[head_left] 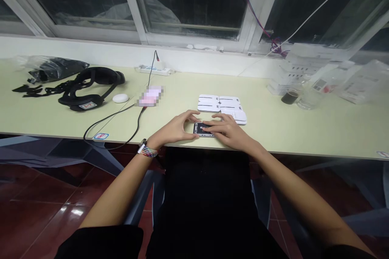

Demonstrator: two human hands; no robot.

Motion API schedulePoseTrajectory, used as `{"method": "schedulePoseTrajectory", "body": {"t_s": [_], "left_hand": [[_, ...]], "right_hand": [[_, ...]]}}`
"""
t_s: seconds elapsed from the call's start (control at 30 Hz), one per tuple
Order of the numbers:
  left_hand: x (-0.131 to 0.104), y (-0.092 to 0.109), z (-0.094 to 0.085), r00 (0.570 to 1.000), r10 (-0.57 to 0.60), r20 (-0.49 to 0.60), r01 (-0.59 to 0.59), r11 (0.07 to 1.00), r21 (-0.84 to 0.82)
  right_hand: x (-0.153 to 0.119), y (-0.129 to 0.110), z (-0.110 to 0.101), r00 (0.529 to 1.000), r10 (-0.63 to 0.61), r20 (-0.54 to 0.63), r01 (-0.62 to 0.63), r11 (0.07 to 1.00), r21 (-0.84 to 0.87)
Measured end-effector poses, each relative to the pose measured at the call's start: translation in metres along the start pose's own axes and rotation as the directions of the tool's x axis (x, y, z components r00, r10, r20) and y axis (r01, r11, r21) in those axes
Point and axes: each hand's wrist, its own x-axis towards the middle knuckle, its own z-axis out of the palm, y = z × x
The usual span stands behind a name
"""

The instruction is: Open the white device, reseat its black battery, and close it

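A small dark-faced device with a light edge [199, 128] lies flat near the table's front edge. My left hand [179, 128] holds its left end between thumb and fingers. Over its right part rests my right hand [227, 130], with the fingers extended across the dark face and hiding much of it. Just beyond the hands are white rounded cards or pads [208, 103] with black lines and letters, set side by side. A further white piece [240, 117] lies by my right fingers.
Pale green table [176, 89] along a window. At left are a black headset [91, 99], white oval object [120, 98], cables and a blurred-out phone [151, 96]. A power strip [155, 70] stands behind. At right are a cup of dark liquid [290, 96], white baskets [299, 66] and plastic bags.
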Motion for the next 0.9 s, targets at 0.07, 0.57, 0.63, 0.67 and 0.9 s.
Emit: {"method": "schedulePoseTrajectory", "body": {"t_s": [0.07, 0.57, 0.63, 0.67, 0.9], "left_hand": [[0.000, 0.000, 0.000, 1.000, 0.008, -0.002, -0.008, 1.000, 0.003], [0.000, 0.000, -0.004, 0.987, 0.144, 0.071, -0.149, 0.987, 0.065], [0.000, 0.001, -0.004, 0.992, 0.112, 0.059, -0.116, 0.991, 0.071], [-0.001, 0.001, -0.004, 0.994, 0.093, 0.050, -0.096, 0.993, 0.068], [-0.001, 0.004, -0.003, 0.999, 0.033, 0.025, -0.033, 0.999, 0.026]], "right_hand": [[-0.003, 0.004, -0.003, 0.996, -0.037, -0.078, 0.035, 0.999, -0.030], [-0.057, 0.053, -0.049, 0.978, 0.111, -0.179, -0.146, 0.970, -0.194], [-0.051, 0.046, -0.048, 0.964, 0.122, -0.238, -0.154, 0.980, -0.124], [-0.047, 0.041, -0.047, 0.950, 0.146, -0.276, -0.172, 0.983, -0.071], [0.002, 0.008, -0.023, 0.890, 0.423, -0.170, -0.337, 0.861, 0.380]]}}
